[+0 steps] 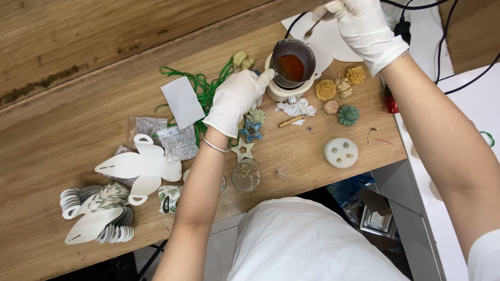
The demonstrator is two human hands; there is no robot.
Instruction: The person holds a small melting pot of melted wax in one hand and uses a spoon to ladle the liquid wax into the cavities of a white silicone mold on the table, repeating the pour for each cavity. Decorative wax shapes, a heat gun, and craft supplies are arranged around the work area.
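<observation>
My left hand [237, 101], in a white glove, rests against the side of a white wax warmer [284, 92] that carries a small dark metal pot [292, 63] of amber liquid. My right hand [359, 28], also gloved, is raised at the top of the view behind the pot and pinches a thin metal spoon [314, 26]. Both hands are close to the pot, one on each side.
Cream and teal flower-shaped pieces [341, 93] lie right of the warmer, with a round white mould [340, 152] nearer me. Green cord [203, 88], a star shape [243, 150], a glass jar [246, 174], foil packets and white cut-out cards [140, 164] cover the left. Black cables [463, 78] run at right.
</observation>
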